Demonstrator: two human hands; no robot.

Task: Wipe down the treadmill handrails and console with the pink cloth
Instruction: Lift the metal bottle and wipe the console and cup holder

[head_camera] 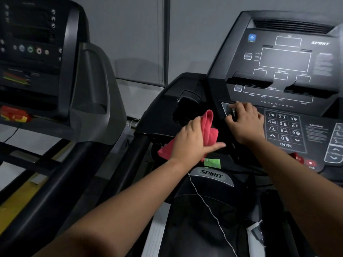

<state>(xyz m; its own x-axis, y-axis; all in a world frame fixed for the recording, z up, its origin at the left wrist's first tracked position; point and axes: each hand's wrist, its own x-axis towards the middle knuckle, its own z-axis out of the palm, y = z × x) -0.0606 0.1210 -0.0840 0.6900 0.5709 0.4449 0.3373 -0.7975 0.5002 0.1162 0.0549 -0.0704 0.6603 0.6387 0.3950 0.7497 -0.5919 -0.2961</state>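
Note:
The black treadmill console (284,58) rises at the upper right, with a keypad (284,127) below its screens. My left hand (191,140) is shut on the bunched pink cloth (210,128) and presses it against the console's lower left part, beside a dark cup holder (185,108). My right hand (245,121) rests with curled fingers on the panel just left of the keypad and holds nothing. The left handrail (130,164) runs down from the console toward me.
A second treadmill (55,71) stands close on the left, with a narrow gap between the machines. A thin white cord (204,201) hangs across the motor cover. A red stop button (310,162) and a green label (212,163) sit under the console.

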